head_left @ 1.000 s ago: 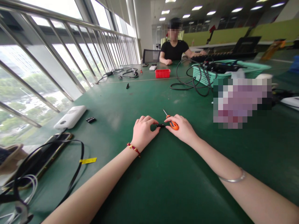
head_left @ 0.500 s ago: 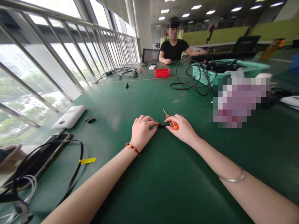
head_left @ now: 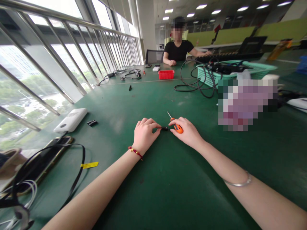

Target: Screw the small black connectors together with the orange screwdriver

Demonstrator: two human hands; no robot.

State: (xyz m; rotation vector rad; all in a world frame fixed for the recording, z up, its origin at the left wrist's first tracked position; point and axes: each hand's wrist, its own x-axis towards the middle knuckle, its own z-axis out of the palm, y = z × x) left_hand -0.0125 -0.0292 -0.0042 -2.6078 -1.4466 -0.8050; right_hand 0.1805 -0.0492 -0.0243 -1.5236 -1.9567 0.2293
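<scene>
Both my hands rest on the green table [head_left: 168, 191] near its middle. My left hand [head_left: 144, 135], with a red bead bracelet at the wrist, pinches a small black part [head_left: 164, 128] between thumb and fingertips. My right hand [head_left: 187, 131] is closed around an orange-handled screwdriver [head_left: 177, 127], whose metal tip points up and away to the left. The fingertips of my right hand also touch the black part from its right side. A silver bangle sits on my right forearm.
A white box [head_left: 71, 119] and a small black piece [head_left: 92, 122] lie at the left. A phone [head_left: 45, 159] with a black strap and yellow tag lies at the near left. A red bin [head_left: 166, 74], cables, a teal basket [head_left: 216, 75] and a seated person are farther back.
Almost nothing: both hands stay on the black part, and the view has shifted very slightly.
</scene>
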